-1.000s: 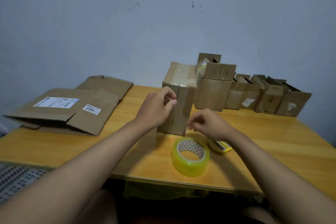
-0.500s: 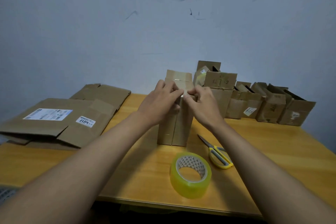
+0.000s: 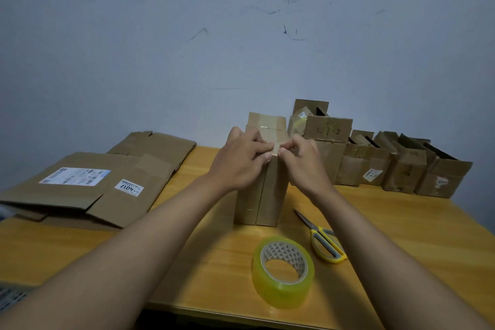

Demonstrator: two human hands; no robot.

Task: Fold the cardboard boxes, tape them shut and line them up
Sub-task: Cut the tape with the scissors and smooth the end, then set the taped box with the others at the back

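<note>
Both hands have risen from the lower part of the upright box [image 3: 263, 190] to its upper front edge. The left hand [image 3: 241, 161] and right hand [image 3: 302, 161] meet there, fingers curled and pressing a tape strip onto the seam. The box stands mid-counter [image 3: 187, 257], left of the finished row of boxes [image 3: 396, 169]. The tape roll [image 3: 283, 270] and scissors [image 3: 321, 240] lie nearer than the box, released. Judgement: sealing is nearly complete; alignment remains.

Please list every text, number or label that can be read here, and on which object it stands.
"4017": small white sticker on the flattened cardboard.
"2": handwritten on a flap of the open box.
Large shipping label: too blurred to read.
White sticker on a row box: unreadable.
</note>
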